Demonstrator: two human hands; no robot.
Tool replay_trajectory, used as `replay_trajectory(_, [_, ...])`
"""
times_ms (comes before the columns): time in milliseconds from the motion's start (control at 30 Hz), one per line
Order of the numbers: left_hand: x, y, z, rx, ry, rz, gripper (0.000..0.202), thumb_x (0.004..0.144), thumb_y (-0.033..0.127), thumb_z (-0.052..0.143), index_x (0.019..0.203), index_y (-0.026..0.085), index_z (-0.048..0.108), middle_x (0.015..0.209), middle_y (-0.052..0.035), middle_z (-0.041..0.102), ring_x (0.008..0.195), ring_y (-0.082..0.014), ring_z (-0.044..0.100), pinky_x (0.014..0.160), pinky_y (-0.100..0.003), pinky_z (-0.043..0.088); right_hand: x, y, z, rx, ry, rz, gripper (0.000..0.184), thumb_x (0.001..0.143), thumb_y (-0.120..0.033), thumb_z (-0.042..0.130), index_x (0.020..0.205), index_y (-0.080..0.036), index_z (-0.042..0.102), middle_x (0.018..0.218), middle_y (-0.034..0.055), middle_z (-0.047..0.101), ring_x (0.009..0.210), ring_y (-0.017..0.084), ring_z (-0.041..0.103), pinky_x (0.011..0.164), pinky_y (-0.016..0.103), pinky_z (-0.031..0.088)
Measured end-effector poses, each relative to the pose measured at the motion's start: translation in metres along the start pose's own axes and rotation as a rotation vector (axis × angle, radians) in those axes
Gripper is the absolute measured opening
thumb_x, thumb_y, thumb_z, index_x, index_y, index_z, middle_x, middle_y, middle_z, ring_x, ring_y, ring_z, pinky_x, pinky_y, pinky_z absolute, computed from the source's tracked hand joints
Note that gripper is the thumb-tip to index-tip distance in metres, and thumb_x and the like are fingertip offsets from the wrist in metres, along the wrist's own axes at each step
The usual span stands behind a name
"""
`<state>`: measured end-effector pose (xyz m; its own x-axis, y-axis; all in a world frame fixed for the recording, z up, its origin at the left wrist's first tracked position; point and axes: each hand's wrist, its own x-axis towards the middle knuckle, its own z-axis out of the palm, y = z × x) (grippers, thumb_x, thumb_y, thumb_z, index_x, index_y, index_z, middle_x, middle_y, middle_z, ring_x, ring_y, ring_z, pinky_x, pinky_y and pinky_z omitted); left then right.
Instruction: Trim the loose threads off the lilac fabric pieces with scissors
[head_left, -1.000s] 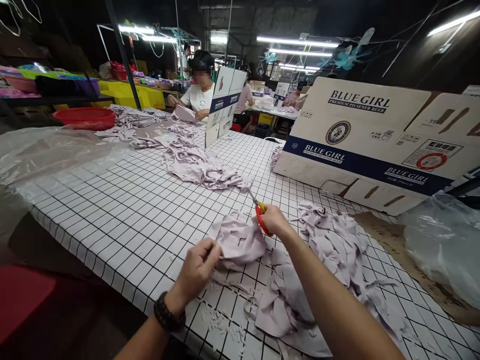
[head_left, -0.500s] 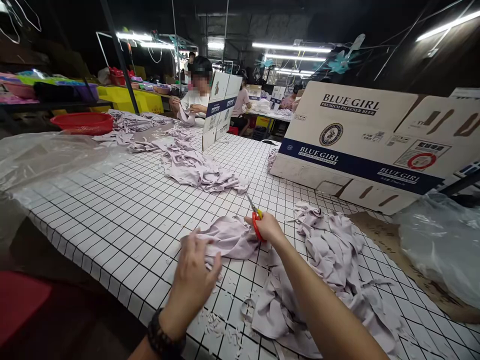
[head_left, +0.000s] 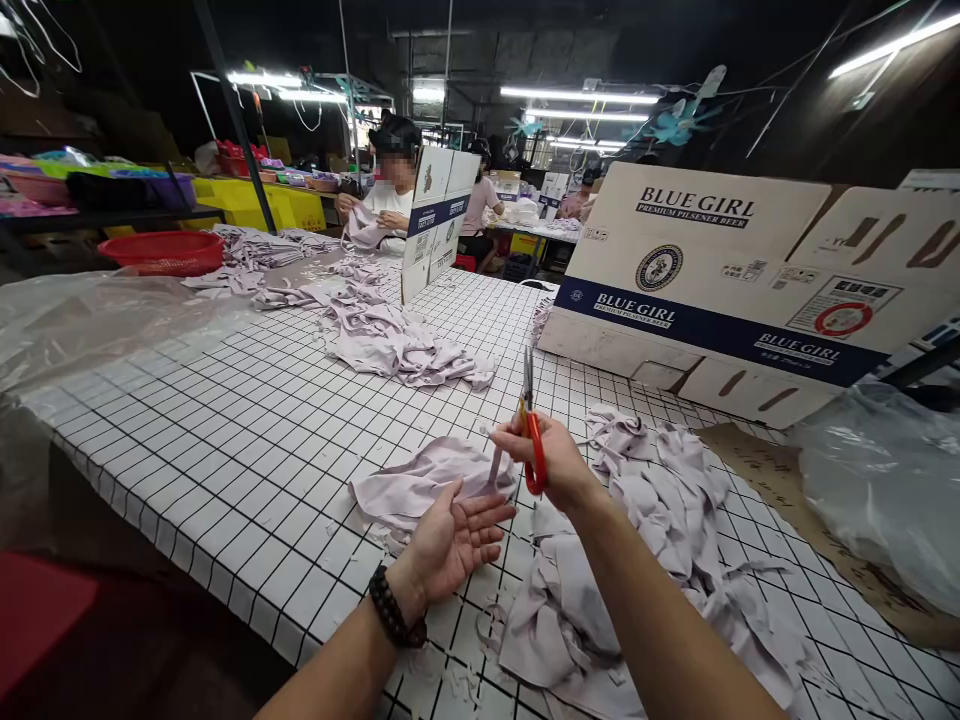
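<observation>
My right hand (head_left: 551, 460) is closed on red-handled scissors (head_left: 535, 450), their blades pointing away from me. A narrow strap (head_left: 496, 466) of pale lilac fabric hangs from the fingertips of that same hand. Below it, a pale lilac fabric piece (head_left: 420, 482) lies on the checked tabletop. My left hand (head_left: 461, 540) is palm up with its fingers stretched out, just in front of the fabric piece and under the strap; it holds nothing. A heap of similar fabric (head_left: 660, 490) lies to the right, partly behind my right forearm.
Another pile of lilac fabric (head_left: 397, 335) runs toward the far left. Cardboard sheets (head_left: 697, 280) stand at the right and centre back. A red basket (head_left: 161, 252) and clear plastic (head_left: 90, 320) lie left. Small scraps dot the checked table (head_left: 247, 420). Co-workers sit beyond.
My left hand has come off the fabric piece, moved right and turned palm up. My right hand has raised the scissors upright, lifting a strap of the fabric.
</observation>
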<state>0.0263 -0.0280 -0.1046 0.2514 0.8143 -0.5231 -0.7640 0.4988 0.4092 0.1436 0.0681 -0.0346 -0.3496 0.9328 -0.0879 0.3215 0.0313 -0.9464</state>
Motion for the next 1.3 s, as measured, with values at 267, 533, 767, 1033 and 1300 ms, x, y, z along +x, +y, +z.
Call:
replay_trajectory(267, [-0.007, -0.017, -0.004, 0.064, -0.085, 0.031, 0.021, 0.080, 0.030, 0.070, 0.082, 0.011, 0.063, 0.055, 0.0049, 0.050, 0.040, -0.0033, 0.032, 0.036, -0.015, 0.016, -0.114, 0.009, -0.014, 0.138, -0.455, 0.009, 0.016, 0.076, -0.028, 0.072, 0.079, -0.019, 0.058, 0.071, -0.0040, 0.051, 0.060, 0.010, 0.046, 0.058, 0.023, 0.041])
replay_trajectory(533, [-0.037, -0.018, -0.003, 0.443, -0.048, 0.216, 0.041, 0.075, 0.041, 0.075, 0.102, 0.013, 0.065, 0.064, 0.0033, 0.056, 0.046, -0.0041, 0.026, 0.042, -0.018, 0.017, -0.126, 0.053, -0.021, 0.026, 0.071, 0.067, 0.024, 0.080, -0.038, 0.065, 0.096, -0.020, 0.061, 0.068, -0.0035, 0.050, 0.059, 0.012, 0.045, 0.053, 0.024, 0.039])
replay_trajectory(767, [-0.037, -0.020, -0.006, 0.581, 0.039, 0.376, 0.048, 0.073, 0.054, 0.072, 0.094, 0.012, 0.065, 0.076, 0.0003, 0.062, 0.045, -0.0021, 0.025, 0.043, -0.019, 0.019, -0.088, 0.051, 0.005, 0.032, 0.016, -0.057, 0.019, 0.074, -0.027, 0.065, 0.091, -0.020, 0.058, 0.072, -0.0036, 0.052, 0.058, 0.011, 0.045, 0.052, 0.022, 0.038])
replay_trajectory(1033, [-0.036, -0.018, -0.013, 0.559, -0.050, 0.442, 0.041, 0.082, 0.055, 0.062, 0.084, 0.014, 0.058, 0.065, 0.0023, 0.057, 0.049, -0.0086, 0.048, 0.050, -0.023, 0.045, -0.065, 0.053, 0.024, 0.181, -0.124, -0.066, 0.027, 0.073, -0.037, 0.072, 0.090, -0.020, 0.060, 0.072, -0.0020, 0.060, 0.065, 0.015, 0.059, 0.062, 0.027, 0.049])
replay_trajectory(1300, [-0.041, -0.015, -0.011, 0.793, -0.085, 0.481, 0.037, 0.093, 0.050, 0.047, 0.092, 0.016, 0.060, 0.072, -0.0008, 0.056, 0.053, -0.0103, 0.047, 0.052, -0.024, 0.046, -0.061, 0.061, 0.029, 0.286, -0.188, -0.047, 0.026, 0.073, -0.038, 0.071, 0.087, -0.021, 0.057, 0.058, -0.0076, 0.053, 0.047, 0.012, 0.054, 0.048, 0.026, 0.045])
